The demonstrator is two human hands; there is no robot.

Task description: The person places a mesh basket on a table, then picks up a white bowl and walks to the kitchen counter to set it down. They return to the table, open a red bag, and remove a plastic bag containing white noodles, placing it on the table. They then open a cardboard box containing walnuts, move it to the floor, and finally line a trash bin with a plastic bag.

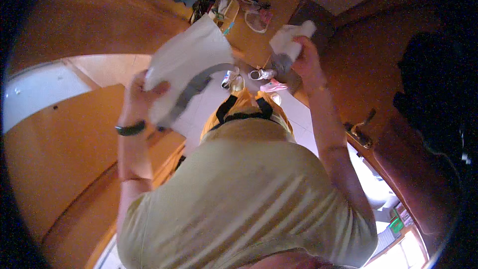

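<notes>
My left hand, with a dark band on the wrist, grips the lower left part of a large pale sheet-like piece that has a blurred dark curved strip along its lower right side. My right hand is raised at the upper right and holds a crumpled white item, its material unclear; a grey blurred part hangs beneath it. The two held things are apart. Between and below them, shoes stand on the pale floor.
A white sneaker and a pink shoe lie near my feet. Behind them, a wooden surface bears sandals and an open box with small things. Wooden door or cabinet panels rise at the left; dark hanging cloth is at the right.
</notes>
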